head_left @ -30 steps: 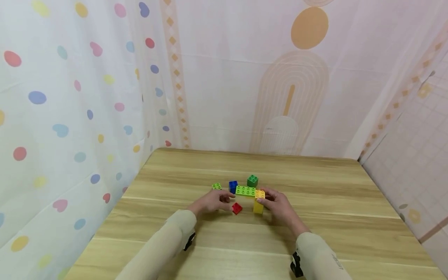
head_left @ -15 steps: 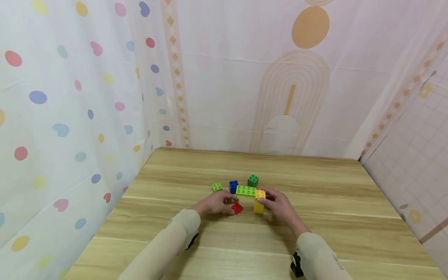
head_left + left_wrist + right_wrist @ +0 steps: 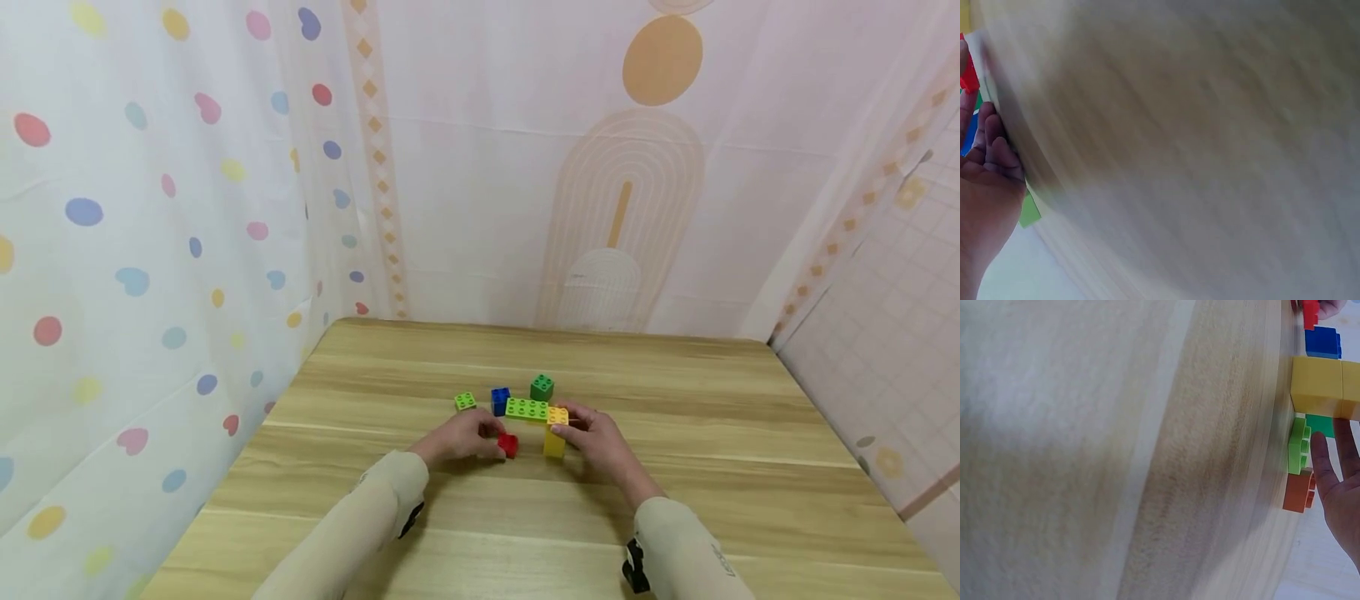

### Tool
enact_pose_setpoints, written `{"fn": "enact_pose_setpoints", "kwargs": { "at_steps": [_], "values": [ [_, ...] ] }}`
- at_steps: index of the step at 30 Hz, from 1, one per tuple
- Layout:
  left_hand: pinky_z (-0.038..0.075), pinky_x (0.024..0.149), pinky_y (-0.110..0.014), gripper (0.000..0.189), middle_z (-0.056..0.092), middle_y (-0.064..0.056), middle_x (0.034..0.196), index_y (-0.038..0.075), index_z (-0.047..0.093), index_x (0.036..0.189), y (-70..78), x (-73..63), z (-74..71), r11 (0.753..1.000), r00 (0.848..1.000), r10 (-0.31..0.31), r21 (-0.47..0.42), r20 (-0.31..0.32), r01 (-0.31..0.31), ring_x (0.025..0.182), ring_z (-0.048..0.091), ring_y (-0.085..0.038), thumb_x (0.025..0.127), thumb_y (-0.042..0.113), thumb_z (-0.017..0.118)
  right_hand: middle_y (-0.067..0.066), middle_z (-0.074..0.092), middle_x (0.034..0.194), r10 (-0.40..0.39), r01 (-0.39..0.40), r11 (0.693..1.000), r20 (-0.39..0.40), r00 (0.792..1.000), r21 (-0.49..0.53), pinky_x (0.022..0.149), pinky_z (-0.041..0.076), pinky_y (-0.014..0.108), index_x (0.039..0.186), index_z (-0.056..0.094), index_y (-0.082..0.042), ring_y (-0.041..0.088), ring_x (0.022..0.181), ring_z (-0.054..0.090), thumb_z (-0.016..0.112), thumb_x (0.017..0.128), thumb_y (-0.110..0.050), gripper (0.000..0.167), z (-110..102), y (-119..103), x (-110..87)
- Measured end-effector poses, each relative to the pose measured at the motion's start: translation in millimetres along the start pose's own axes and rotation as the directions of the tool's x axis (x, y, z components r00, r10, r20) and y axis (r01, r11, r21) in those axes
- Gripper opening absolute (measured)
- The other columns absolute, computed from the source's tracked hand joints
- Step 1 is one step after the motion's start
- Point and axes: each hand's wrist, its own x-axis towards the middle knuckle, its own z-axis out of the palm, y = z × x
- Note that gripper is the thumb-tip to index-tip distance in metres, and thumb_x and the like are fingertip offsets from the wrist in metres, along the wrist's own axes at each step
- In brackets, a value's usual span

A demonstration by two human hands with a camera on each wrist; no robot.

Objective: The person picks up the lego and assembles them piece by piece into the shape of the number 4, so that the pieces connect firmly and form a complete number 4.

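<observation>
My left hand (image 3: 463, 435) pinches a small red toy brick (image 3: 507, 446) between thumb and finger, its near side now facing up toward me. In the left wrist view the red brick (image 3: 969, 74) shows at the fingertips. My right hand (image 3: 597, 437) holds a tall yellow stack of bricks (image 3: 555, 443), thumb at its front. Its top is orange-yellow with studs. A long lime green brick (image 3: 527, 408) extends left from the stack's top; whether they are joined I cannot tell. Right behind its left end stands a blue brick (image 3: 500, 402).
A dark green brick (image 3: 542, 387) stands behind the long one. Beyond the left hand is a small lime brick (image 3: 465, 401). The right wrist view adds another lime brick (image 3: 1298, 446) and an orange brick (image 3: 1298, 491) by the right hand. Curtains edge the wooden table (image 3: 480, 533).
My left hand moved right to the red brick and took hold of it. The brick has tipped from lying flat to standing higher. My right hand stays on the yellow stack.
</observation>
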Motion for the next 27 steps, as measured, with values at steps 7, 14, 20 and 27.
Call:
{"fn": "enact_pose_setpoints", "kwargs": {
  "at_steps": [7,14,20,27],
  "values": [
    [0.049,0.077,-0.032,0.025,0.065,0.002,0.093,0.011,0.069,0.108,2.6,-7.3,-5.6,0.995,0.999,-0.039,-0.091,-0.030,0.036,0.086,0.057,-0.015,0.087,0.022,0.079,0.007,0.067,0.112,0.003,-0.003,1.000,0.000,1.000,-0.007,0.086,0.051,0.035,0.127,0.066,-0.007,0.021,0.100,0.060,0.071,0.093,-0.019,0.037,0,1,0.8],
    [0.052,0.069,-0.032,0.031,0.067,-0.002,0.096,0.008,0.065,0.115,7.1,-8.7,-4.3,0.960,0.993,-0.099,-0.269,-0.061,0.080,0.084,0.062,-0.017,0.088,0.016,0.077,0.006,0.067,0.113,0.003,-0.003,1.000,-0.002,1.000,0.008,0.087,0.052,0.036,0.128,0.066,-0.008,0.021,0.102,0.060,0.071,0.093,-0.018,0.036,1,0,0.6],
    [0.052,0.074,-0.032,0.035,0.066,-0.004,0.095,0.005,0.065,0.118,12.1,-8.1,-5.9,0.939,0.984,-0.135,-0.332,-0.119,0.089,0.086,0.061,-0.017,0.086,0.010,0.077,0.005,0.067,0.113,0.005,-0.005,1.000,-0.003,1.000,0.022,0.087,0.052,0.037,0.128,0.066,-0.008,0.021,0.102,0.061,0.071,0.093,-0.019,0.037,1,1,0.9],
    [0.051,0.079,-0.031,0.040,0.067,-0.004,0.096,0.003,0.064,0.121,13.4,-6.8,-6.7,0.925,0.979,-0.151,-0.369,-0.137,0.091,0.088,0.061,-0.016,0.086,0.016,0.079,0.006,0.068,0.112,0.007,-0.007,1.000,-0.001,1.000,0.022,0.087,0.052,0.037,0.127,0.067,-0.009,0.022,0.102,0.061,0.072,0.093,-0.019,0.036,0,1,0.4]
  ]
}}
